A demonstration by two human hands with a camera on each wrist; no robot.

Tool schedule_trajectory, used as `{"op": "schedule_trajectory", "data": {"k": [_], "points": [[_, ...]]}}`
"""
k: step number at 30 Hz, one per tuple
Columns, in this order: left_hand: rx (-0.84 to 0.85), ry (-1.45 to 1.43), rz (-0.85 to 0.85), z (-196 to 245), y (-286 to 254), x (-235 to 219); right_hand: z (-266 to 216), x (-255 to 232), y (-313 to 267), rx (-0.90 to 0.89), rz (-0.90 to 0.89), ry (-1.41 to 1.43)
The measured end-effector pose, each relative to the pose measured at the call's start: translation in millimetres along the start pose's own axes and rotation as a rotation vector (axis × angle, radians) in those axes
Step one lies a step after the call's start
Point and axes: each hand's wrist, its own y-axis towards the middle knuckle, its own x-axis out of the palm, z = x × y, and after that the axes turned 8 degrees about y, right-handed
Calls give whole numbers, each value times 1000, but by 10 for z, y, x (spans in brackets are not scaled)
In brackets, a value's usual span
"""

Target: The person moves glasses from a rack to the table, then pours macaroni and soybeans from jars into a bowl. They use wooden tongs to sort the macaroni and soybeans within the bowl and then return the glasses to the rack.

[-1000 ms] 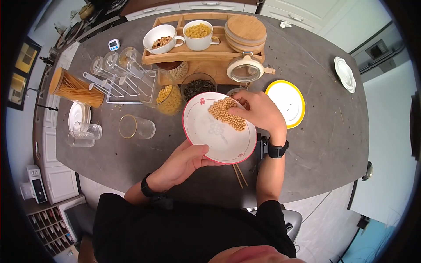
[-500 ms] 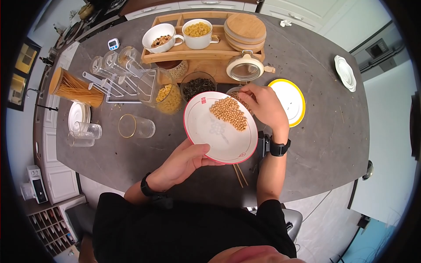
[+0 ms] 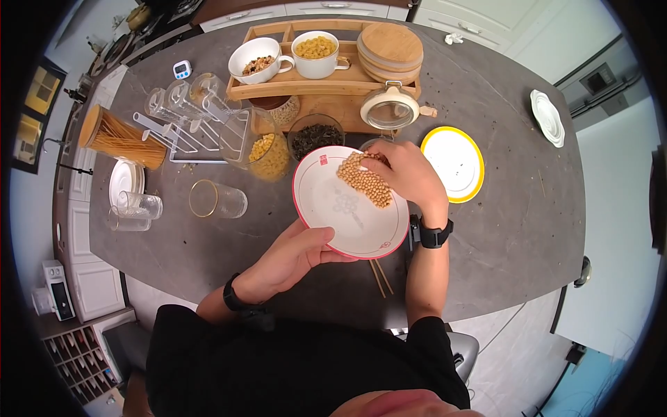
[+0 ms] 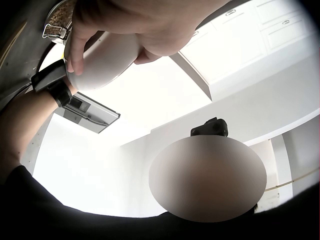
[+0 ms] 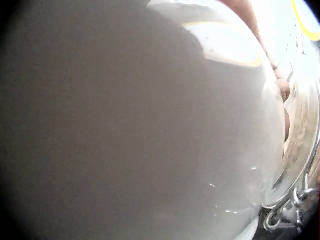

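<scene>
A tilted white plate with a red rim (image 3: 316, 201) is held up by my left hand (image 3: 281, 260), thumb on its inner face and fingers beneath. Round tan beans (image 3: 365, 182) lie at its upper right. My right hand (image 3: 410, 174) is bent over that edge, its thumb side touching the beans. In the left wrist view my left hand (image 4: 135, 22) grips the plate (image 4: 107, 62). The right wrist view is mostly the plate's pale underside (image 5: 140, 120), with fingertips (image 5: 284, 90) past its rim, above a glass jar (image 5: 300, 150) with a wire clasp.
Behind the plate are a glass bowl of dark dried food (image 3: 316, 137) and a wooden rack (image 3: 326, 88) with two cups. Glasses, a drying rack and a pasta jar (image 3: 121, 139) stand left. A yellow-rimmed plate (image 3: 451, 163) lies right, chopsticks (image 3: 380, 278) near the front.
My right hand moved from the beans out over the jar beyond the rim, then back to the beans. The left hand and plate have barely moved.
</scene>
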Motion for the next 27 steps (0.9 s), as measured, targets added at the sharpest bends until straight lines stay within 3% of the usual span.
{"op": "schedule_trajectory", "data": {"k": [4, 10, 15, 18, 24, 27], "points": [[2, -19, -16, -9, 5, -16, 22, -31, 0, 10, 16, 38], [-3, 35, 6, 2, -4, 12, 68, -23, -8, 0, 184, 24], [4, 29, 10, -10, 6, 11, -115, -57, -27, 32, 7, 61], [5, 30, 5, 4, 3, 25, -20, 15, -22, -68, -19, -12], [2, 31, -3, 2, 3, 12, -49, -22, -3, 55, -42, 21], [4, 8, -10, 1, 9, 9, 3, -19, -4, 12, -8, 16]]}}
